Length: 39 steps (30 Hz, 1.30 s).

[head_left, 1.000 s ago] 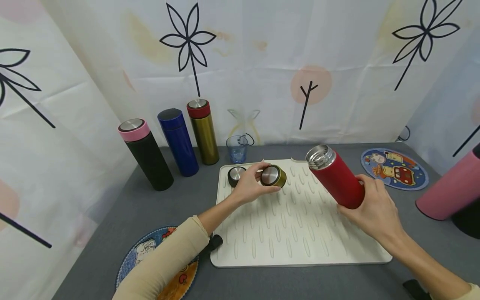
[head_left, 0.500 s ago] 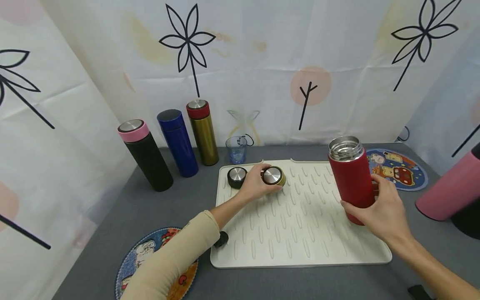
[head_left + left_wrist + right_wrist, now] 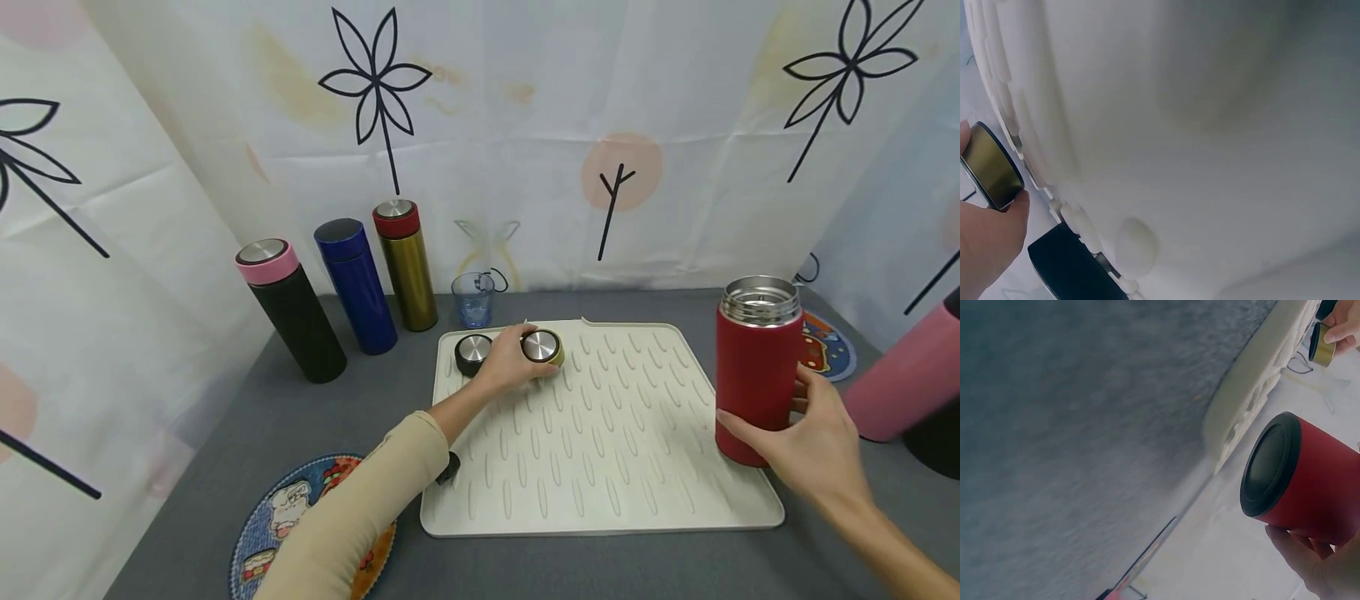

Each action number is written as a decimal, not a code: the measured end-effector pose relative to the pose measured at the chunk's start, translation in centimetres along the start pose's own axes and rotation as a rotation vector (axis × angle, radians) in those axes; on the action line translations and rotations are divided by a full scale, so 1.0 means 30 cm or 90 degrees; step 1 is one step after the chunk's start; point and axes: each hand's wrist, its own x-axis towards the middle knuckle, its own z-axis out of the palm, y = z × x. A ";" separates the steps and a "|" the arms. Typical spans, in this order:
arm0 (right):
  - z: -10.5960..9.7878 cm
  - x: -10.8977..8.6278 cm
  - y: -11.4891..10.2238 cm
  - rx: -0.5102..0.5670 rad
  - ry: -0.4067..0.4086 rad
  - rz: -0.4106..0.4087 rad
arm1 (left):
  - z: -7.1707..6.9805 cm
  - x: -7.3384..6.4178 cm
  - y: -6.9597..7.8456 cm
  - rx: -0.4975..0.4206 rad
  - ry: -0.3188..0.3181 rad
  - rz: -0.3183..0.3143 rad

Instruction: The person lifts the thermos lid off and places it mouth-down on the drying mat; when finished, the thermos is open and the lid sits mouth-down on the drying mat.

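Observation:
My left hand [image 3: 510, 362] pinches a gold flask lid [image 3: 542, 346] with a steel top, low over the back of the white ridged mat [image 3: 585, 475]. Just left of that hand is a black lid [image 3: 472, 354]. In the left wrist view the thumb lies along the gold lid [image 3: 997, 165]. At the mat's right edge my right hand [image 3: 821, 442] grips a red vacuum flask [image 3: 757, 375] near its base. The flask is upright and uncapped, its steel mouth showing. Its dark underside [image 3: 1269, 462] is visible in the right wrist view, held up off the surface.
A black flask with pink lid [image 3: 300, 325], a blue flask [image 3: 360, 292], a gold flask with red lid [image 3: 411, 275] and a small glass [image 3: 474, 300] stand at the back left. Round picture mats [image 3: 270, 517] lie left and right. A pink flask [image 3: 900, 375] is far right.
The red flask has been turned from tilted to upright and carried right in my right hand, now covering much of the right picture mat. My left hand and the gold lid have barely shifted.

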 end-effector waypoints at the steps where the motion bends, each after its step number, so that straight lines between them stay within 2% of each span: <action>1: -0.004 -0.002 0.005 -0.004 -0.002 0.012 | -0.001 0.003 -0.003 0.004 -0.001 -0.004; 8: -0.039 -0.012 0.035 -0.014 -0.015 0.085 | -0.008 0.019 -0.020 0.008 -0.008 -0.006; 15: -0.058 -0.014 0.063 -0.034 0.003 0.098 | -0.008 0.028 -0.024 -0.015 -0.017 -0.009; 23: -0.058 -0.007 0.161 -0.056 0.019 0.136 | 0.000 0.034 -0.021 -0.021 -0.025 -0.019; 28: -0.067 -0.020 0.159 -0.047 0.021 0.142 | -0.001 0.031 -0.018 -0.050 -0.029 -0.026; 32: -0.072 -0.029 0.154 -0.032 0.019 0.153 | -0.004 0.035 -0.019 -0.093 -0.014 -0.005; 36: -0.065 -0.019 0.207 -0.026 0.018 0.182 | -0.012 0.033 -0.014 -0.135 -0.004 0.011; 39: -0.051 -0.009 0.302 -0.024 0.018 0.186 | -0.021 0.029 -0.010 -0.165 -0.001 0.018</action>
